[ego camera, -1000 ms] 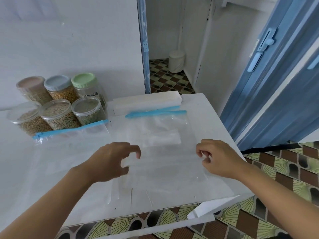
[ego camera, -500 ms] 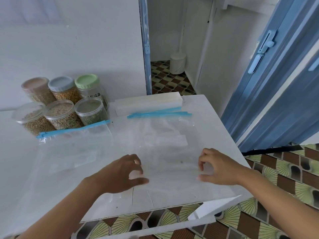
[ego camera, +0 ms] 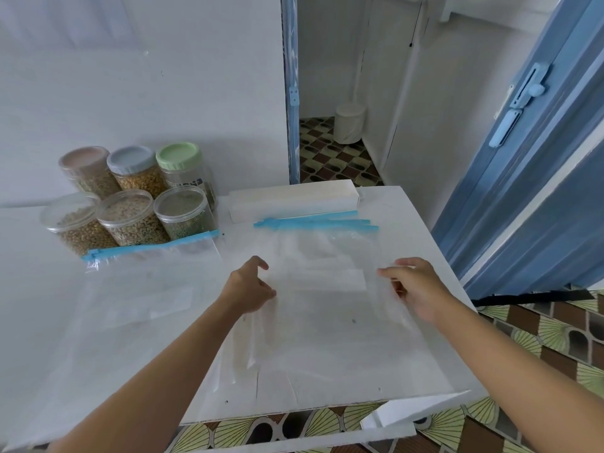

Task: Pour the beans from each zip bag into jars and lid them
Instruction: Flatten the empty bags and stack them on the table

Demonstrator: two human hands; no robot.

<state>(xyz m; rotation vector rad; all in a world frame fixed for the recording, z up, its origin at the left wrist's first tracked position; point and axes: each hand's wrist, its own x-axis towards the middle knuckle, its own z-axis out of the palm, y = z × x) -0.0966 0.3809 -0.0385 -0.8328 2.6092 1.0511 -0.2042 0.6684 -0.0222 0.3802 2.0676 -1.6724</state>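
On the white worktop [ego camera: 408, 217] of a small room, six lidded jars [ego camera: 130, 220], most visibly holding beans, stand at the far left. One flat, empty zip bag [ego camera: 147, 279] lies just in front of them. Further right, a person's left hand [ego camera: 250, 289] curls its fingers on the left edge of the top zip bag [ego camera: 327, 322] of a stack whose blue zip strips [ego camera: 313, 222] lie against a long white box [ego camera: 294, 199]. The right hand [ego camera: 415, 289], slightly blurred, appears to pinch the opposite edge. Neither bag shows any beans, so the pouring looks done and the empties are probably being squared away. Such film is feather-light, limp and slick, and the sheets may cling or slide over one another. The stiffer zip strip, or a firmly pinched side edge, would give the surest hold. Half a second earlier both hands sat nearer the worktop's front edge. They have since travelled up the bag's sides toward its middle, while jars and box kept their places.
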